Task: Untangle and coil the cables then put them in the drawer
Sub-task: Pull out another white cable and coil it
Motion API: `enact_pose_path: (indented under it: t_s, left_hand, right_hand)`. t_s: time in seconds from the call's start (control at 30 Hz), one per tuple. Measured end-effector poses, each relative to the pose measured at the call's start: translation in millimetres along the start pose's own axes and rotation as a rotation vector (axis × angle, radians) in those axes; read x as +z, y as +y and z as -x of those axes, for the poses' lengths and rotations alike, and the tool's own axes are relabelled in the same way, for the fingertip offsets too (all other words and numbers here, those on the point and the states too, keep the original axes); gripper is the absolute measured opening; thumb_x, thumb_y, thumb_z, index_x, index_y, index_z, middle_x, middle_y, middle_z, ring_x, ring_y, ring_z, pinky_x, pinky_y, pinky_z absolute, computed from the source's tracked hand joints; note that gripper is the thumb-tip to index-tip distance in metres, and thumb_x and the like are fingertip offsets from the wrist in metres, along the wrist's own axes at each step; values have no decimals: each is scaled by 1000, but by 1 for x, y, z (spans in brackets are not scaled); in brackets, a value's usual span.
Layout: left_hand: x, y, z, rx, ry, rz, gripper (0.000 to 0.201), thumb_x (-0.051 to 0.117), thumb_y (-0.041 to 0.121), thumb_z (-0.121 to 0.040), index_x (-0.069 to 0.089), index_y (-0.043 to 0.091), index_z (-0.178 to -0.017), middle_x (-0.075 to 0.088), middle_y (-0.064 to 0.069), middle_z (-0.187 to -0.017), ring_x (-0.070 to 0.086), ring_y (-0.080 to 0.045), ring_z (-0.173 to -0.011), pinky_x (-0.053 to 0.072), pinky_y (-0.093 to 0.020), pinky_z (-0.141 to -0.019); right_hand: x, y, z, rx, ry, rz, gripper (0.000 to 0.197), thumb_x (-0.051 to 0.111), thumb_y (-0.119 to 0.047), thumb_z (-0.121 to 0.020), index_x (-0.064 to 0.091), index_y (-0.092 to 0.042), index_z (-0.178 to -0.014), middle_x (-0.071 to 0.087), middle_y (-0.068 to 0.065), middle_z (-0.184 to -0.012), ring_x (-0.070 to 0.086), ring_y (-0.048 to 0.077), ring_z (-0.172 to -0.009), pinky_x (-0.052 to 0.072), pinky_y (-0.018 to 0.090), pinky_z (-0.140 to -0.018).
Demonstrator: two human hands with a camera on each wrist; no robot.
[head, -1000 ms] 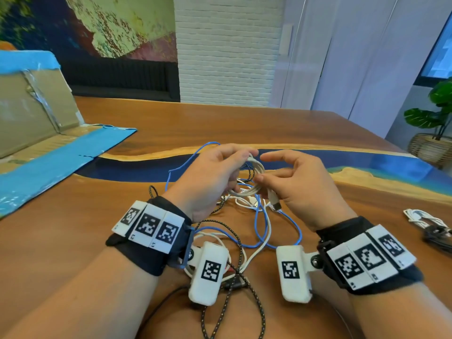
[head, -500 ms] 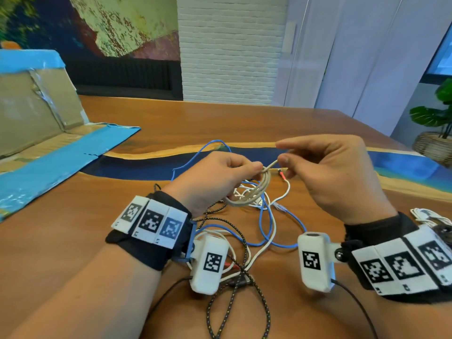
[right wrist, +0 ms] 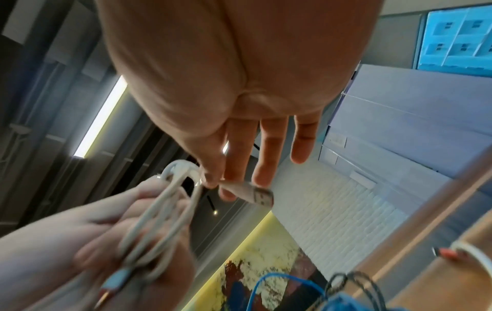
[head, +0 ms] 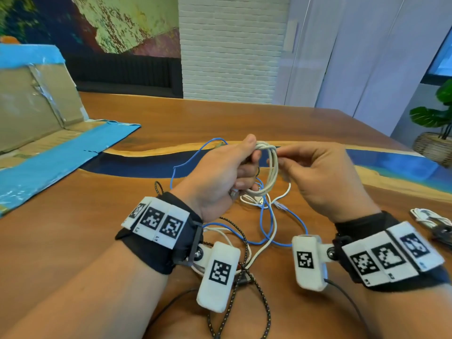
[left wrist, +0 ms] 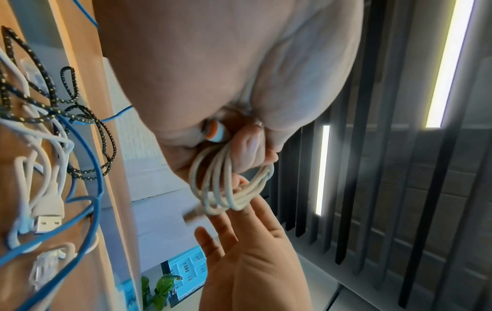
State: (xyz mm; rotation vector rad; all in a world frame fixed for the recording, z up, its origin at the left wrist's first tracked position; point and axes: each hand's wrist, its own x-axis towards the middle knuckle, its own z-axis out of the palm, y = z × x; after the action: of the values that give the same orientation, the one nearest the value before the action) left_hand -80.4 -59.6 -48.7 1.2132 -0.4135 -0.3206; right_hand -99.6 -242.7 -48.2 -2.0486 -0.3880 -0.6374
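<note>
While the left hand grips a coiled off-white round cable above the middle of the brown wooden bench, its fingers are curled round the loops, and the cable's light-blue and orange plug sticks out of the fist. To its right, the right hand pinches the cable's free end between thumb and forefinger, with the other fingers straight; the silver USB plug shows just past the fingertips. On the bench under and nearer than the hands lies a tangle: a thin blue wire, a white cable and a black braided cable with yellow flecks, crossing one another. At the right edge rests a small white cable bundle. Far left stands a brown cardboard box with blue tape, one flap laid flat on the bench
</note>
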Motion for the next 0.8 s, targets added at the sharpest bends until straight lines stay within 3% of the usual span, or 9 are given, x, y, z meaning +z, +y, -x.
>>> enact_pose_path:
  t_s: [0.07,0.17,0.3,0.4,0.47,0.53,0.6,0.67,0.8]
  left_hand:
    - [2,0,0,29,21,1,36,42,36,-109,53,13,-82,26,2,-64,24,-11,-53,29,-29,-64]
    - [2,0,-1,106,86,-89,35,39,31,-111,52,12,-85,28,1,-65,26,-13,-58,31,-24,-58]
    - [5,-2,-1,172,152,-188,30,37,28,-112,51,7,-96,36,2,-64,35,-10,-57,36,-19,-53]
    - [6,-3,-1,174,181,-185,30,40,28,-111,53,6,-94,52,-4,-69,50,-7,-56,42,-15,-50]
    - [5,-5,-1,164,196,-215,33,42,30,-110,55,9,-88,58,-1,-69,54,-7,-57,43,-15,-50]
    - [2,-5,-2,160,198,-260,34,42,31,-110,56,11,-86,52,4,-63,48,-7,-54,41,-15,-51]
    - [1,-3,-2,154,180,-282,35,42,32,-110,56,11,-86,40,9,-57,39,-7,-52,38,-17,-52]
    - [1,1,0,140,152,-275,34,42,31,-110,56,11,-86,41,12,-52,40,-5,-48,38,-16,-52]
    - [-1,4,1,140,102,-250,29,45,24,-110,59,6,-92,39,6,-55,41,-5,-47,39,-16,-52]
  right_hand:
    - [10,1,1,29,73,-71,19,71,-7,-91,81,-21,-98,79,-12,-89,73,3,-85,56,20,-77]
    - [24,-3,4,190,114,-424,19,67,-2,-93,80,-16,-96,80,4,-89,76,21,-82,63,35,-76]
    - [30,-10,7,345,101,-734,21,59,5,-96,77,-5,-97,76,21,-90,73,30,-77,61,33,-67]
    - [29,-15,10,366,25,-912,20,57,5,-94,75,-4,-98,76,20,-92,74,29,-78,61,32,-68]
    - [32,-14,11,311,22,-825,17,66,4,-89,73,-5,-102,77,18,-96,76,31,-86,62,36,-75]
    - [36,-10,10,290,71,-752,22,69,6,-87,72,-4,-106,77,19,-99,75,33,-90,61,39,-78]
    - [37,-9,9,319,100,-815,21,67,9,-87,72,-2,-105,76,20,-97,75,31,-85,61,35,-72]
    - [35,-11,9,352,94,-907,22,64,10,-87,70,-3,-104,75,18,-93,74,28,-79,60,32,-66]
    - [38,-10,8,393,99,-1017,29,60,10,-90,64,-7,-113,74,18,-93,74,27,-75,60,33,-63]
